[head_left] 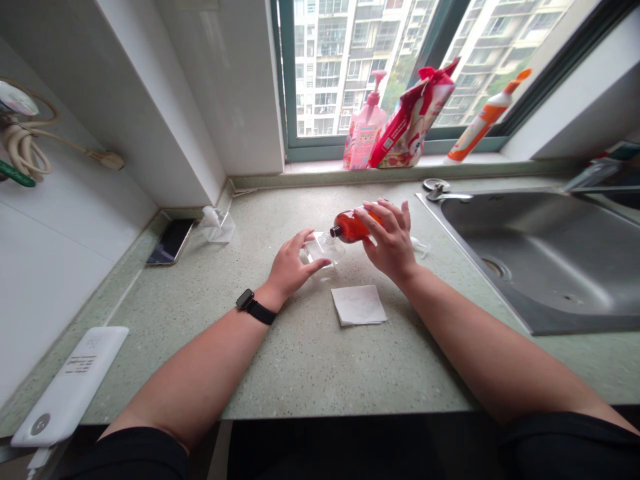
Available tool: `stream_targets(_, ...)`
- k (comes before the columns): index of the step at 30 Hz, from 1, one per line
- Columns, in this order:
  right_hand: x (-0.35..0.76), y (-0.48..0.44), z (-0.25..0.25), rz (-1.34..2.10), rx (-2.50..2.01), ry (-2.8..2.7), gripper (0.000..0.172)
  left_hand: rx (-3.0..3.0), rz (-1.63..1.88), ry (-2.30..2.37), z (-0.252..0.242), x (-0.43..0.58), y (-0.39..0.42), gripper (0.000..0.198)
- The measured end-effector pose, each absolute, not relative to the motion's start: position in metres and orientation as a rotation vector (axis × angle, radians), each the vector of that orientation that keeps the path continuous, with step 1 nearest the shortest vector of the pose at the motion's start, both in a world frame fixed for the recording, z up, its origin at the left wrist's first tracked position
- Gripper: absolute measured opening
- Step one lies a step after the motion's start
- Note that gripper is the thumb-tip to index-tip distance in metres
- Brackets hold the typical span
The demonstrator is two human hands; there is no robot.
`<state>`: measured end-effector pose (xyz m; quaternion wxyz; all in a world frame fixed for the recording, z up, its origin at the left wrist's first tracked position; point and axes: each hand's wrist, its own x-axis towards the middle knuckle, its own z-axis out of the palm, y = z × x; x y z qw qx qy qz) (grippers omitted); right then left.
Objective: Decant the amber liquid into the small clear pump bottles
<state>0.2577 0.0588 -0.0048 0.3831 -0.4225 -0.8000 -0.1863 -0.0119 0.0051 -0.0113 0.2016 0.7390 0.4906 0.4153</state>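
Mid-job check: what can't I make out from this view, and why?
All in the head view:
Far end of the red bottle: hidden by the right hand.
Any liquid passing into the clear container: too small to tell.
Full shape of the clear item behind the right hand: partly hidden by it.
Print on the white device: too small, blurred.
Right end of the sink: cut off by the picture's edge.

The bottle (pixel 350 228) in the right hand (pixel 393 243) looks of glossy plastic; the left hand's (pixel 290 268) container (pixel 326 252) is transparent, smooth. Right of both hands, the sink (pixel 575 247) is shiny metal.
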Motion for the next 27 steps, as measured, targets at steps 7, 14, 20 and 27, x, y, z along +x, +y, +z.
stream_targets(7, 0.2582, 0.0583, -0.004, -0.459, -1.092, -2.051, 0.085, 2.099, 1.162, 1.394, -0.0124, -0.0115, 0.0054, 0.082)
stream_targets(14, 0.2586, 0.0595, -0.0053, -0.47, -1.072, -2.044, 0.084, 2.079, 1.162, 1.39, -0.012, -0.0113, 0.0053, 0.082)
stream_targets(20, 0.2575, 0.059, -0.005, -0.489, -1.074, -2.036, 0.084, 2.068, 1.166, 1.38, -0.0116, -0.011, 0.0059, 0.083)
stream_targets(27, 0.258, 0.0593, -0.0048, -0.482, -1.07, -2.036, 0.085, 2.083, 1.168, 1.388, -0.0115, -0.011, 0.0053, 0.082)
